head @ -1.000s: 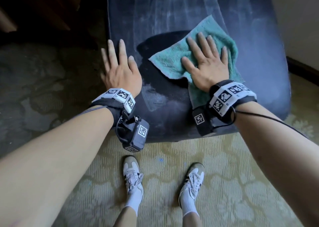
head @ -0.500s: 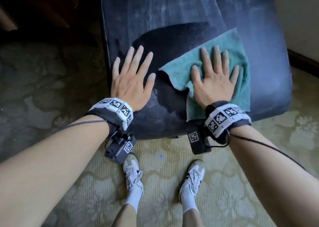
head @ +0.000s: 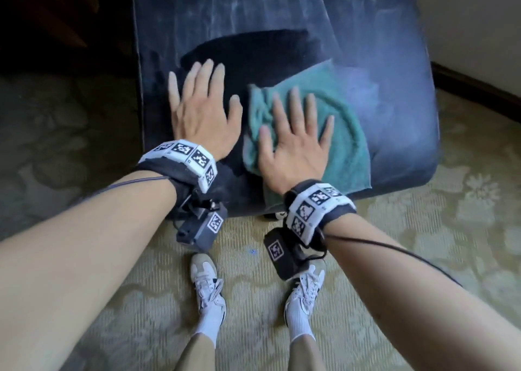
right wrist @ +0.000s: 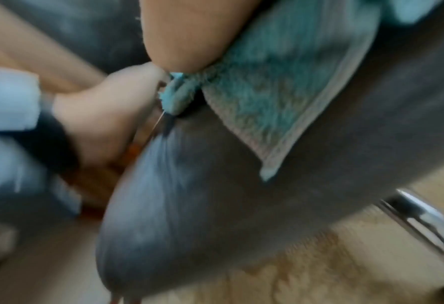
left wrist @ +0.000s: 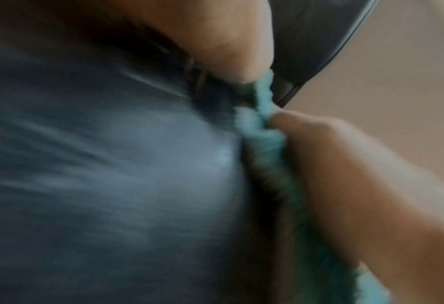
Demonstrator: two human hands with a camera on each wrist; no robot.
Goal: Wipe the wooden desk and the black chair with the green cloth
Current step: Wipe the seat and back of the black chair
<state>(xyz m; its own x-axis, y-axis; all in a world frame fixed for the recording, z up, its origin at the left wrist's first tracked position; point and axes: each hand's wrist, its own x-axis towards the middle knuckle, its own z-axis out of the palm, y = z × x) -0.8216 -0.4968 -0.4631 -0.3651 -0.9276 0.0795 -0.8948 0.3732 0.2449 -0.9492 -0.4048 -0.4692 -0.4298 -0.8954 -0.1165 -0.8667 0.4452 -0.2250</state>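
Since the earlier frames, right hand point(head: 296, 142) and green cloth point(head: 348, 134) have shifted toward the seat's near edge, beside the left hand point(head: 201, 117).

Right hand lies flat on the green cloth, fingers straight and spread, pressing it onto the black chair point(head: 394, 60) seat; nothing is gripped. Cloth is bunched at its left side, and its near edge hangs over the seat front. Left hand rests flat on the bare seat just left of the cloth, fingers extended. Pale wipe streaks mark the seat. Patterned carpet point(head: 423, 258) lies below; white sneakers point(head: 208, 286) stand on it.
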